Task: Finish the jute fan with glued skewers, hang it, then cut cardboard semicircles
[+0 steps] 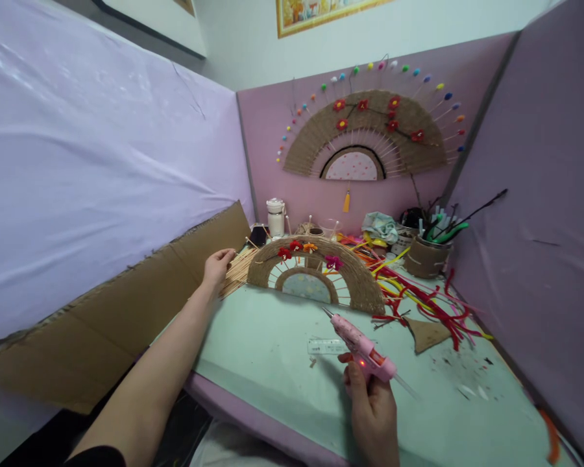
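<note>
"Entry one: what is your right hand [374, 412] holding?"

"One glue gun [355, 337], pink, orange light [362, 363] glowing. My fingers are wrapping its handle, and the nozzle [328, 312] is pointing up and away from me, toward the twine-covered fan [306, 285]. The gun is hanging over the near part of the table [253, 344], apart from the fan."

"Entry two: the left hand [217, 267]?"

"Lying at the loose wooden sticks [238, 272], just left of the fan. The fingers are curling inward — whether they are pinching a stick, I cannot tell."

"Handling notes?"

"In my judgement, good work here is meaning three things: parting a single stick from the pile without nudging the fan; keeping the hot nozzle clear of skin and twine; leaving the glue stick [405, 385] behind the gun free of my wrist."

"Containers?"

"One brown-wrapped pot [424, 261], far right: it is holding a green-handled tool [450, 233] and pale sticks [437, 219], with a dark twig [484, 203] leaning out rightward. One pale tub [401, 242], standing just left of the pot and partly hidden — contents not showing clearly. One white jar [275, 222], lidded, standing beyond the sticks; what it is holding, I cannot tell."
</note>
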{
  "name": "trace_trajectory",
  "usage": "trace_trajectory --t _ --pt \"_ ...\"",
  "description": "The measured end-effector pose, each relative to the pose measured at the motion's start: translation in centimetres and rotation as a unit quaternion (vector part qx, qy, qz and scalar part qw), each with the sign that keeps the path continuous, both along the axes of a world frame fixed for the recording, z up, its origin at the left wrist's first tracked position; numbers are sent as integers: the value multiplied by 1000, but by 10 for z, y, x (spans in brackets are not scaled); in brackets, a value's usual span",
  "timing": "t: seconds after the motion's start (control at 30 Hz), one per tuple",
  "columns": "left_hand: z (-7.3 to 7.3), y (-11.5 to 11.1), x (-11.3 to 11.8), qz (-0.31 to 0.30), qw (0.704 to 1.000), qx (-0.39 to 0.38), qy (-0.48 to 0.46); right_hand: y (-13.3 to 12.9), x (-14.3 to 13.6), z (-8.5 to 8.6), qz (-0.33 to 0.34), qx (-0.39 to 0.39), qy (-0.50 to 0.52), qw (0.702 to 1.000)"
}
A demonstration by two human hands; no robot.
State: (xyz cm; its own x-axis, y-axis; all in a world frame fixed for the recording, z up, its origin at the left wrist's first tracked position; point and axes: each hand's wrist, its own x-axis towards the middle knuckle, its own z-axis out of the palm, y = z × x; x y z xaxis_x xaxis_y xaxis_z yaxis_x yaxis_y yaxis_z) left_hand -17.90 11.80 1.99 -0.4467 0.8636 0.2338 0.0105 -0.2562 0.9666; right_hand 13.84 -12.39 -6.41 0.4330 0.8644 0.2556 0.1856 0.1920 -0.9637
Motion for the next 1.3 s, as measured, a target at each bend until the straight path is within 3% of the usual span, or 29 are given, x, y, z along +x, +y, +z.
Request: trace_trajectory --t 1.3 --pt "8 -6 -2 30 989 -15 147 2 1 -4 11 -22 3 1000"
